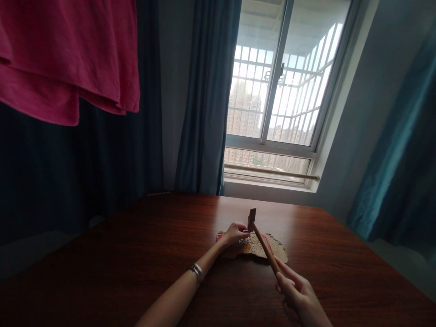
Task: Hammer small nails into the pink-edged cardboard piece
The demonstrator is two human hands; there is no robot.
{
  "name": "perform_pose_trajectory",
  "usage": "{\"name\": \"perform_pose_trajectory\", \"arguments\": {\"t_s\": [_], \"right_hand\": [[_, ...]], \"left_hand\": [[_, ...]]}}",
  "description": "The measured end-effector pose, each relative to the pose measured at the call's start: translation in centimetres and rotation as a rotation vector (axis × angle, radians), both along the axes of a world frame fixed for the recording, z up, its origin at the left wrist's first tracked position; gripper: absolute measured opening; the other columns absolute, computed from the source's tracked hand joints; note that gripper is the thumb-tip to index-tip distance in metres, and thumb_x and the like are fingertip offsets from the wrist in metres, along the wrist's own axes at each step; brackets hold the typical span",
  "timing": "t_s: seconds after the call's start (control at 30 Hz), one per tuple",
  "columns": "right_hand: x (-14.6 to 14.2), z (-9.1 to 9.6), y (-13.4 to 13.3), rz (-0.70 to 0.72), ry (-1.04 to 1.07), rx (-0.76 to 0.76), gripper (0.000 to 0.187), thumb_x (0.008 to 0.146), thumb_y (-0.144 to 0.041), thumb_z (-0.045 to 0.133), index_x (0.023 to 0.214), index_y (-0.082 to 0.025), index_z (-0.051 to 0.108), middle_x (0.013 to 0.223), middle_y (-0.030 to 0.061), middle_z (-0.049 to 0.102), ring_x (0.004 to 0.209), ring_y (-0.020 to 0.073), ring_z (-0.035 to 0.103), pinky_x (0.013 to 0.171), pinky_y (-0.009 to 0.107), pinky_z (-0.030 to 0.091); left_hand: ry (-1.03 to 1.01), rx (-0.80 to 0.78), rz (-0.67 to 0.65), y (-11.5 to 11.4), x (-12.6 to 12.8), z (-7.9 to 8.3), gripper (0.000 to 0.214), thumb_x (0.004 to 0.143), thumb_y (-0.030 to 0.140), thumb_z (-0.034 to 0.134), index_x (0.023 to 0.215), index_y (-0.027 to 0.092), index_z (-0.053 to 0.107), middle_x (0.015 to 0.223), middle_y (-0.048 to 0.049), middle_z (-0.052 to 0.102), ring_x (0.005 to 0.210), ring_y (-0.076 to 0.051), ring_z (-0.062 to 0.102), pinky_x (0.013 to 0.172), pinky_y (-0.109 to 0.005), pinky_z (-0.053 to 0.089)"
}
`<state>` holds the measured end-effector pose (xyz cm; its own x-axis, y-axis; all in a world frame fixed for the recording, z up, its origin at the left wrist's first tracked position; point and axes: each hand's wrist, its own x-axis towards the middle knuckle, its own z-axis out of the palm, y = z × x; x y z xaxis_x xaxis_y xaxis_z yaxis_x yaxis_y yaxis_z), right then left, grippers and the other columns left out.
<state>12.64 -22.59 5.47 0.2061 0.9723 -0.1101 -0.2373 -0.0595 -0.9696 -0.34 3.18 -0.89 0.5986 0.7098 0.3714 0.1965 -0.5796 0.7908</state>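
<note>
"Where's the cardboard (279, 252) from where you stand?"

"Flat on the bench (112, 259), short of the far edge, well in from both side edges. It's a ragged-edged piece, peppered with dark specks in the middle, with red showing at its left end and in a strip toward the right."

"And the left hand (235, 233)?"

"Over the cardboard's left part, wrist bent. The fingers are drawn close together by some tiny white bits (244, 240). Whether they're clamped on anything, I can't tell; it's too small."

"The right one (295, 293)?"

"That's plainer. Its fingers are wrapped round the hammer (266, 248), low on the wooden handle. The handle slants across the cardboard toward the bench's far edge, and the head stands just beside the left fingertips. I can't make out whether it touches anything there."

"Something shines on that left wrist."

"A silvery bracelet (196, 273)."

"And around us?"

"A barred window (254, 97) beyond the far edge, a blue curtain (206, 109) hanging beside it behind that edge, and a pink cloth (73, 59) above the bench's left side."
</note>
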Motion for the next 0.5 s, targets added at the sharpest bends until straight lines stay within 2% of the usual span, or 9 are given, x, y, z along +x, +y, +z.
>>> {"name": "perform_pose_trajectory", "arguments": {"t_s": [0.23,0.5], "right_hand": [[-0.1,-0.1,-0.1,-0.026,-0.017,-0.007,0.078,0.067,-0.051,0.067,0.132,-0.017,0.04,0.056,-0.0065,0.048,0.027,-0.0017,0.026,0.026,0.012,0.015],[-0.5,1.0,-0.4,-0.038,0.011,-0.008,0.074,0.067,-0.049,0.068,0.13,-0.019,0.044,0.056,-0.0066,0.047,0.027,-0.0016,0.027,0.026,0.012,0.017]], "left_hand": [[0.005,-0.005,0.006,0.2,0.0,-0.2,0.025,0.067,0.032,0.062,0.076,0.01,0.07,0.073,-0.0037,0.064,0.068,-0.014,0.055,0.062,-0.021,0.039],[0.015,0.002,0.013,0.0,0.0,0.0,0.026,0.067,0.033,0.063,0.077,0.01,0.071,0.073,-0.0042,0.065,0.067,-0.013,0.055,0.061,-0.021,0.039]]}}
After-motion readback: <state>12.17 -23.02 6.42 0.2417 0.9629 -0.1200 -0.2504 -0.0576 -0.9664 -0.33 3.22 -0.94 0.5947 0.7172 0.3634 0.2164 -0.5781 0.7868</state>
